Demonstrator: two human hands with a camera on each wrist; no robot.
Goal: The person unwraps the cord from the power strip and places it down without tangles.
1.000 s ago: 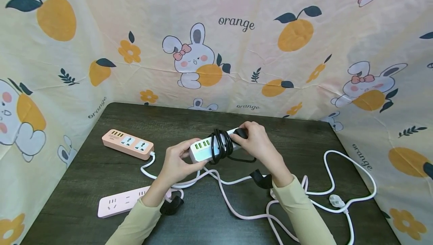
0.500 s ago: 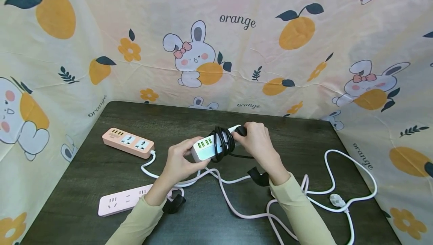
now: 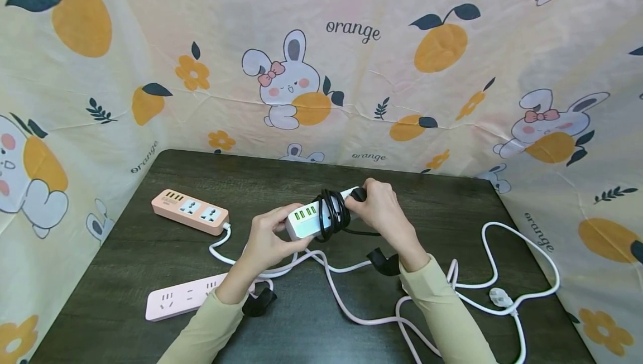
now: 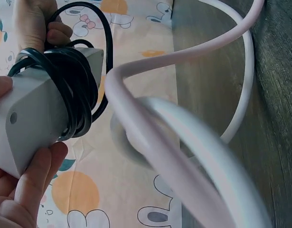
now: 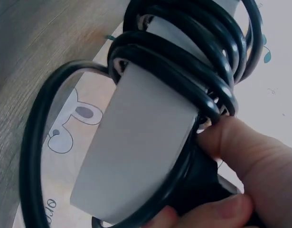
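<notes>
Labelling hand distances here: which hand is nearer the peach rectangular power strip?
Left: the left hand sits right of the peach strip; the right hand is farther right.

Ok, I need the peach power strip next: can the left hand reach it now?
Probably not yet: the left hand grips the white strip, though the way to the peach power strip looks free.

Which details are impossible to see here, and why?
Head view: middle of the white power strip, under the black cord.
Head view: part of the pink power strip, behind the left arm.
Head view: print on orange power strip, too small.
Head view: rightmost white cord, cut off by bottom edge.
Right wrist view: black piece, partly behind the right hand.
</notes>
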